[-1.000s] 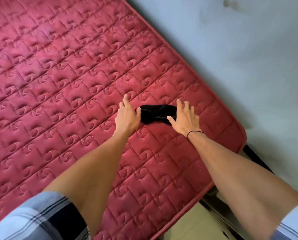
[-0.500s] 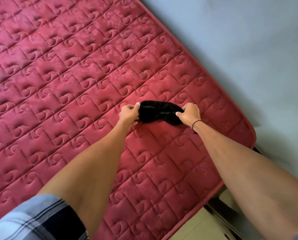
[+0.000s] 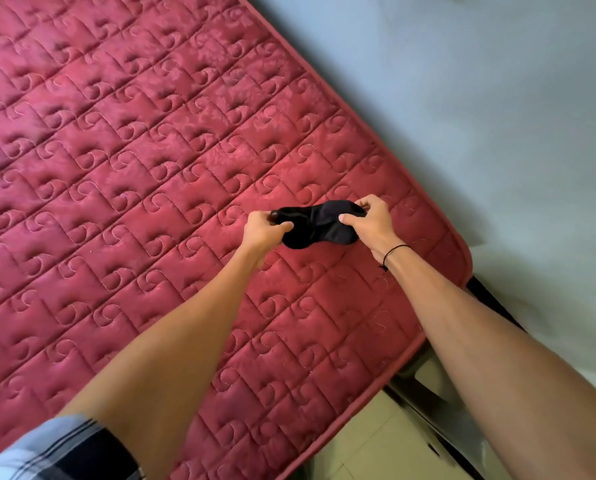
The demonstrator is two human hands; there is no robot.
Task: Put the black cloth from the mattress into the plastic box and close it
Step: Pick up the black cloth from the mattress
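Observation:
A small black cloth (image 3: 319,225) hangs bunched between my two hands, just above the red quilted mattress (image 3: 151,168) near its right corner. My left hand (image 3: 265,232) pinches the cloth's left end. Its right end is gripped by my right hand (image 3: 371,221), which wears a thin black band at the wrist. The plastic box is not in view.
A pale blue-grey wall (image 3: 480,98) runs along the mattress's right edge. A dark bed frame (image 3: 438,407) shows below the mattress corner, with beige floor tiles (image 3: 365,448) beneath it.
Both hands lay flat beside the cloth on the mattress; they closed on its two ends and have lifted it slightly off the surface.

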